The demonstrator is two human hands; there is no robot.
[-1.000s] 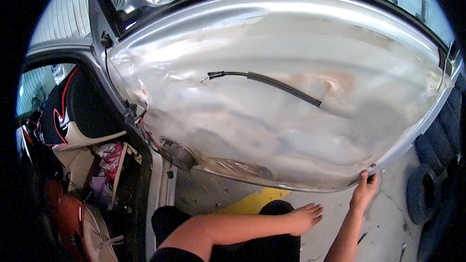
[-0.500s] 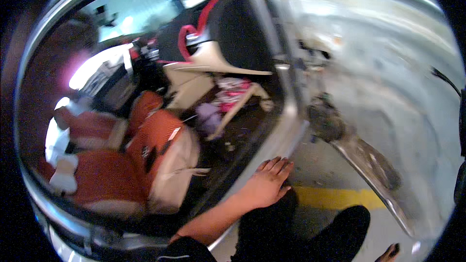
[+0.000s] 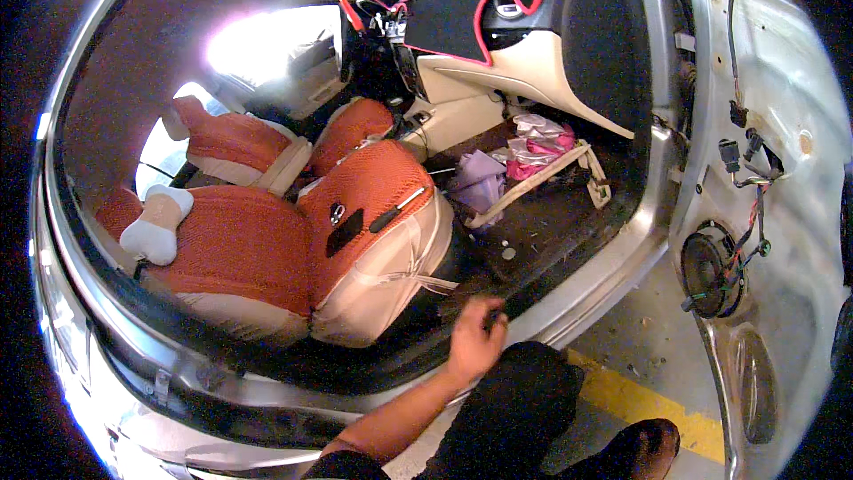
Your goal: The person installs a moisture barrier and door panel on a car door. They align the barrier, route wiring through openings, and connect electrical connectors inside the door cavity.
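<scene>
My left hand (image 3: pixel 478 338) is raised over the door sill of a car, beside the front seat's lower edge. Its fingers are curled, with a small dark thing at the fingertips that I cannot make out. At the bottom right, part of my right hand (image 3: pixel 656 455) shows against my dark trouser leg; its fingers are mostly hidden. On the orange seat cushion (image 3: pixel 364 182) lie a screwdriver (image 3: pixel 391 213) with a dark handle, a flat black rectangular object (image 3: pixel 345 233) and a small dark round object (image 3: pixel 337 212).
To the right stands the opened door (image 3: pixel 800 213), its inner metal bare, with a speaker (image 3: pixel 708 268) and hanging wire connectors (image 3: pixel 730 156). Purple cloth (image 3: pixel 480 180), pink-and-white wrapping and a beige trim piece (image 3: pixel 533 185) lie in the footwell. A yellow line (image 3: pixel 684 422) crosses the floor.
My left hand has lifted off the sill, and its spread fingers have curled. The view has swung, bringing the door's speaker into sight. More of my right hand shows now.
</scene>
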